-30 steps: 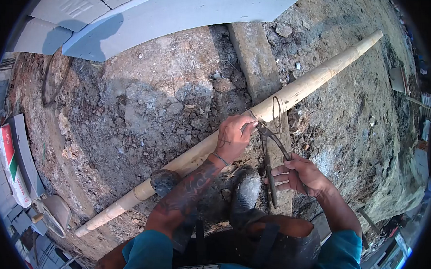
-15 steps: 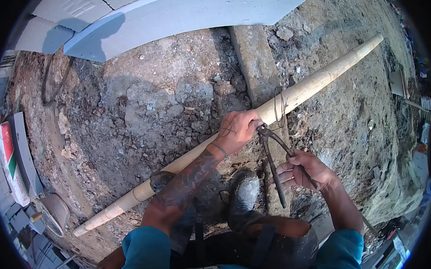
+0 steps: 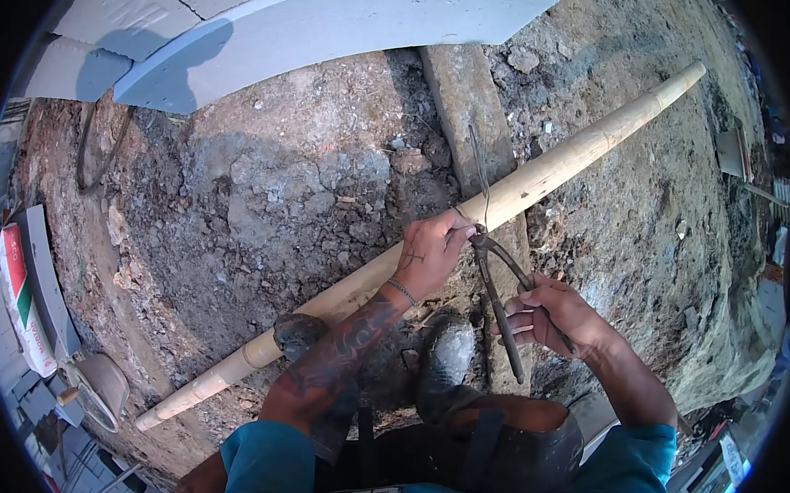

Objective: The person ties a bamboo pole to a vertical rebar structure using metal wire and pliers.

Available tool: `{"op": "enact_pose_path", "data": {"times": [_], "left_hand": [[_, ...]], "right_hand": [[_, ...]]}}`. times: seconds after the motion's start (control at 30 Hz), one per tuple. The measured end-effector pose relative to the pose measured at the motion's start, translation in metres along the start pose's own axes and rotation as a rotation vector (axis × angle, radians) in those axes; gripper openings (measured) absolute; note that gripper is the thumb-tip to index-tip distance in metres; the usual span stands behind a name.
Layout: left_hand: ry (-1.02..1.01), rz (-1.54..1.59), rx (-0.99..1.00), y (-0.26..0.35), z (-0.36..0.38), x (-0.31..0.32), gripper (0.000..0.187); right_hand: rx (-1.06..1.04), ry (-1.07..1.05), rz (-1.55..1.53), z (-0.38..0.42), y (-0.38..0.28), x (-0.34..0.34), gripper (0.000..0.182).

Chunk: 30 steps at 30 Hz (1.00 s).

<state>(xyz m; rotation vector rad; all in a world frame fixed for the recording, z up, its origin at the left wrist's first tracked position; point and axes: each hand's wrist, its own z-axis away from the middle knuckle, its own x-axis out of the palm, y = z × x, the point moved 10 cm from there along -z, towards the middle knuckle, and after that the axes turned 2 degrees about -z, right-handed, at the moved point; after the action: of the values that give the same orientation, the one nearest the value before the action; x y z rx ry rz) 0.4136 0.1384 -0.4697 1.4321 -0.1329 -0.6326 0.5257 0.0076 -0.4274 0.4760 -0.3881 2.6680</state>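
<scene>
from where i stand, the right hand (image 3: 555,317) is clamped on one handle of the dark, long-legged metal pincers (image 3: 491,294), whose handles spread apart. the left hand (image 3: 432,255), nearer, rests on the pale, round, bamboo-like pole (image 3: 539,179); whether its fingertips clamp anything, i cannot tell. the pole lies forward of the right hand, long axis slanting lower left to upper right. counted: one pole, one pincers, one thin, dark wire loop (image 3: 483,167), two grey, muddy boots (image 3: 450,359).

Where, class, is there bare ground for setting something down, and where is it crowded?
Rough soil lies open between the pale blocks and pole, left of the flat strip; also right of the right hand, below the pole. Crowded: around left hand, pincers and wire.
</scene>
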Motion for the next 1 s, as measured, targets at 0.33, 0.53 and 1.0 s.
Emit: {"op": "enact_pose_path", "data": {"times": [0.33,0.53,1.0], "left_hand": [[0.181,0.084,0.095,-0.005,0.016,0.002,0.014],[0.437,0.37,-0.33,0.01,0.069,0.028,0.026],[0.425,2.021,-0.898,0.005,0.017,0.146,0.036]], "right_hand": [[0.065,0.055,-0.107,0.002,0.003,0.014,0.015],[0.077,0.221,0.949,0.009,-0.035,0.0,0.01],[0.302,0.224,0.898,0.037,-0.065,0.008,0.047]]}}
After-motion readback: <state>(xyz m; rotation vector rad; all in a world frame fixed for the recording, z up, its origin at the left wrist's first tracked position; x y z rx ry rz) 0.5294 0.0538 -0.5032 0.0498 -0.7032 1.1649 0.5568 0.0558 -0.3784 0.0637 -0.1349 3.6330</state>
